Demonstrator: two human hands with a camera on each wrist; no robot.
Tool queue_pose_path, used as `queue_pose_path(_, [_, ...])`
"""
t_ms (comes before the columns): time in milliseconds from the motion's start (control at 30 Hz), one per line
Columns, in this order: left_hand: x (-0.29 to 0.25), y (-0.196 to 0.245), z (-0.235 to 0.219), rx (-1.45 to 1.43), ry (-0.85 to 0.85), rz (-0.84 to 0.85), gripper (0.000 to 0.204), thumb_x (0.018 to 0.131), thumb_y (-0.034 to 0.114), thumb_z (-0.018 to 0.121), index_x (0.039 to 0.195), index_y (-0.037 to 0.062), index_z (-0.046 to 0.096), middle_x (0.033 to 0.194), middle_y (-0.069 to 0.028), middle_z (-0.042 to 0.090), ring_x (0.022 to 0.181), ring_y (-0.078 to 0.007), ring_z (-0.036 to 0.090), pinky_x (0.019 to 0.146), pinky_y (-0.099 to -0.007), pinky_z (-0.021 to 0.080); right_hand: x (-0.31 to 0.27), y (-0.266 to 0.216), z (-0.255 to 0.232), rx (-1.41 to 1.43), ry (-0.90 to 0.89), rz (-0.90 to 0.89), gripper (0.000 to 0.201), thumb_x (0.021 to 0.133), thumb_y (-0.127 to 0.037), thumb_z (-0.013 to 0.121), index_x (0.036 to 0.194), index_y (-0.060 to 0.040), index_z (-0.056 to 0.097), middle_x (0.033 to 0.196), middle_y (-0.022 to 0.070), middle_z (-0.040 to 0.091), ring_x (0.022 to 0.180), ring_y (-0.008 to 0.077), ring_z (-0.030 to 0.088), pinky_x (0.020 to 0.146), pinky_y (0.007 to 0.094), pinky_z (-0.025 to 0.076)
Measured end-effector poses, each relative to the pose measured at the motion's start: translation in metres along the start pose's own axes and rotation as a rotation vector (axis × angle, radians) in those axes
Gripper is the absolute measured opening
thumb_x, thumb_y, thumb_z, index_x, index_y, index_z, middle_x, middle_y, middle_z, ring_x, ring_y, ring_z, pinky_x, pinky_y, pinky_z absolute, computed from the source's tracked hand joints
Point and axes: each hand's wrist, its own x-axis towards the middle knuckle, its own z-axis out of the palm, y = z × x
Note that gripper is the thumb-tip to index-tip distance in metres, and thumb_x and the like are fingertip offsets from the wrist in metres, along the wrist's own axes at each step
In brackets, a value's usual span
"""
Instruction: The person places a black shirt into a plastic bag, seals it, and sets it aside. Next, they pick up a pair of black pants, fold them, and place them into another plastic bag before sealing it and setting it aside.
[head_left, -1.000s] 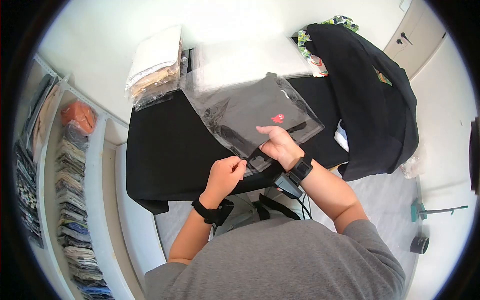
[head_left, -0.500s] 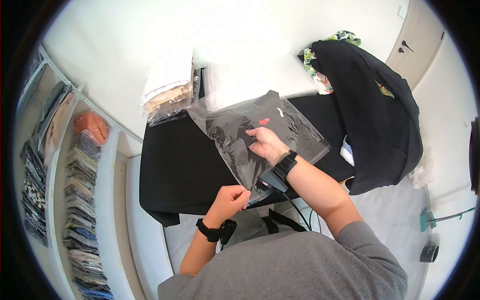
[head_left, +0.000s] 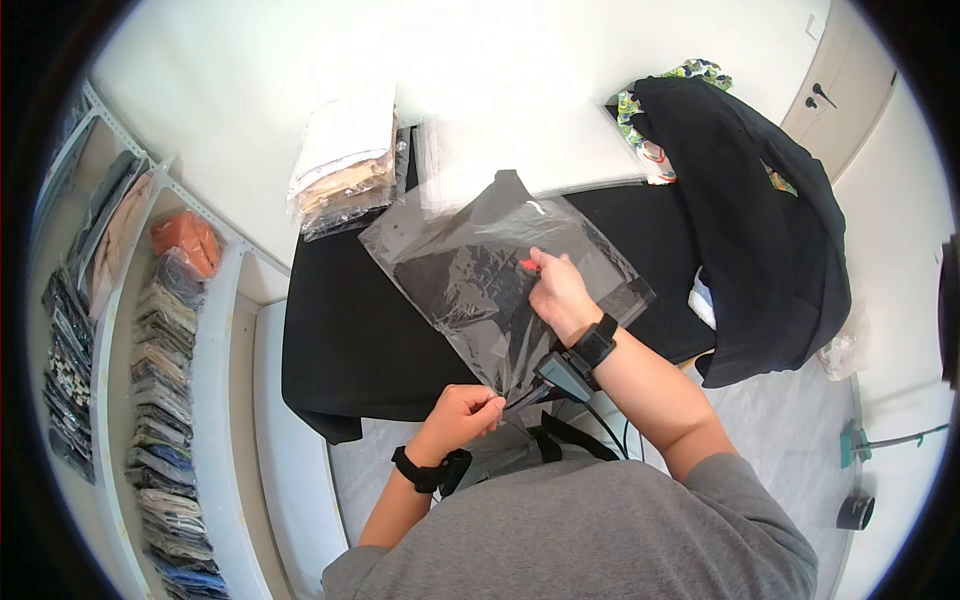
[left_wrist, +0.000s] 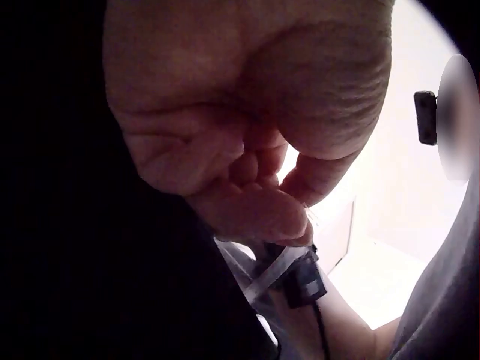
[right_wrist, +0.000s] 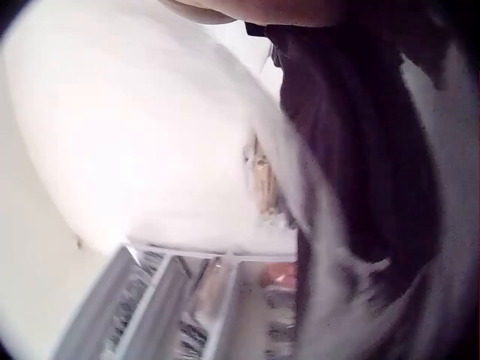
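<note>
1. Your left hand (head_left: 462,415) is gripping the near corner of a large, clear, glossy plastic bag (head_left: 395,235) between thumb and curled fingers, at the bag's six o'clock. Folds are converging on that pinch, so it is probably anchoring the film and giving the other hand something to work against.

2. Your right hand (head_left: 562,297) is resting at about four o'clock from the bag's middle, its thumb lying beside a small red print (head_left: 528,265). The fingers' ends are hiding from view, so you can't be judged as gripping or merely supporting; the placing is apparently steadying the layers.

3. The bag is lying at twelve o'clock from you, slanting across a table draped in black cloth (head_left: 340,310). A dark, flat piece of clothing (head_left: 470,275) is showing beneath shiny film, seemingly inside; the flat lay is likely helping it stay smooth.

4. At eleven o'clock, a stack of folded, plastic-wrapped white and tan textiles (head_left: 345,170) is sitting near the bag's far-left edge. At twelve, beyond the bag, a flat pile of translucent sheets (head_left: 530,150) is lying, presumably for easy reach. At one o'clock, a loose black fabric heap (head_left: 755,230) is draping over patterned cloth (head_left: 705,72).
</note>
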Motion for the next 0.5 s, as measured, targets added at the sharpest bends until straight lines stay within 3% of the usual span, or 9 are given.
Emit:
queue_pose_path(33, [0.000,0.000,0.000,0.000,0.000,0.000,0.027,0.089,0.016,0.056,0.066,0.0004,0.058,0.057,-0.0018,0.057,0.050,-0.0068,0.051,0.047,-0.0222,0.041,0.004,0.002,-0.004,0.000,0.000,0.000,0.043,0.089,-0.008,0.055,0.126,0.0004,0.035,0.120,0.0171,0.048,0.111,0.0268,0.048,0.097,0.0436,0.039])
queue_pose_path(100, [-0.001,0.001,0.000,0.036,0.005,0.005,0.027,0.089,0.015,0.056,0.067,0.0004,0.058,0.057,-0.0018,0.057,0.050,-0.0069,0.052,0.047,-0.0223,0.041,0.011,0.004,-0.013,-0.267,-0.151,-0.302,0.051,0.088,-0.006,0.055,0.129,0.0016,0.026,0.123,0.0176,0.043,0.112,0.0255,0.046,0.095,0.0439,0.040])
queue_pose_path(133, [-0.001,0.002,0.000,0.034,0.008,0.004,0.027,0.089,0.015,0.056,0.067,0.0004,0.058,0.057,-0.0018,0.057,0.050,-0.0069,0.052,0.047,-0.0223,0.041,0.013,0.002,-0.013,-0.269,-0.153,-0.300,0.051,0.088,-0.006,0.055,0.129,0.0016,0.026,0.123,0.0176,0.043,0.112,0.0255,0.046,0.095,0.0439,0.040])
queue_pose_path(233, [-0.004,0.002,0.002,0.005,0.027,-0.017,0.027,0.089,0.015,0.056,0.067,0.0003,0.058,0.058,-0.0019,0.057,0.050,-0.0069,0.052,0.046,-0.0227,0.041,0.009,-0.007,-0.010,-0.090,-0.159,0.214,0.040,0.086,-0.007,0.057,0.120,0.0039,0.039,0.116,0.0181,0.051,0.106,0.0288,0.053,0.094,0.0435,0.042])
queue_pose_path(267, [-0.003,0.001,0.003,0.012,0.029,-0.009,0.027,0.089,0.015,0.056,0.067,0.0003,0.058,0.058,-0.0016,0.057,0.050,-0.0069,0.052,0.046,-0.0230,0.040,0.005,-0.005,-0.007,-0.072,-0.328,0.229,0.032,0.087,-0.008,0.056,0.114,0.0048,0.045,0.116,0.0188,0.053,0.104,0.0305,0.055,0.092,0.0455,0.043])
queue_pose_path(367, [-0.004,0.001,0.005,0.030,0.030,0.015,0.026,0.089,0.014,0.056,0.066,0.0003,0.057,0.057,-0.0013,0.056,0.050,-0.0069,0.051,0.047,-0.0235,0.040,0.030,0.003,-0.002,-0.072,-0.298,0.281,0.027,0.089,-0.009,0.053,0.112,0.0051,0.048,0.114,0.0186,0.055,0.105,0.0292,0.055,0.091,0.0452,0.044])
queue_pose_path(400, [-0.003,0.002,0.004,0.045,0.029,0.034,0.026,0.088,0.013,0.056,0.066,0.0002,0.056,0.057,-0.0013,0.055,0.051,-0.0070,0.050,0.047,-0.0237,0.039,0.010,-0.003,0.014,-0.009,-0.294,0.264,0.024,0.091,-0.008,0.050,0.111,0.0063,0.049,0.114,0.0193,0.055,0.106,0.0295,0.055,0.092,0.0445,0.043])
queue_pose_path(500, [-0.010,0.004,0.001,0.079,0.005,0.084,0.027,0.088,0.013,0.057,0.065,0.0000,0.055,0.056,-0.0012,0.054,0.051,-0.0072,0.048,0.047,-0.0239,0.038,0.098,0.032,-0.015,0.170,-0.385,0.396,0.023,0.091,-0.008,0.049,0.109,0.0056,0.049,0.104,0.0167,0.059,0.100,0.0279,0.056,0.089,0.0394,0.043])
